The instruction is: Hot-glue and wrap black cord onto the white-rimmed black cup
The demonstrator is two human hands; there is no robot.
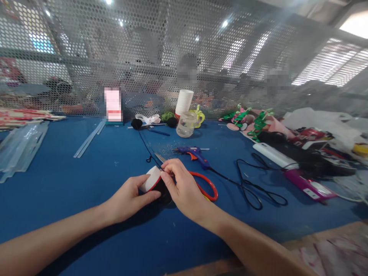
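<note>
My left hand [133, 197] is closed around a paper cup [151, 178], tilted on its side, white with a red edge and a black covered lower part. At the cup's edge, the fingertips of my right hand [179, 184] are pinched together on black yarn [144, 142]. That yarn runs back over the table to a black ball [136, 123]. Beneath my right hand lies a pair of scissors [214, 189], its red handle and blade tip showing. A blue glue gun [198, 155] rests just beyond, its orange trigger facing me.
Clear glue sticks [24, 145] lie at the left. Stacked paper cups [184, 101] and a clear jar [186, 124] stand at the back by a perforated metal screen [155, 50]. A black cable [248, 191] loops near a purple power strip [309, 186]. Craft flowers [258, 124] sit back right.
</note>
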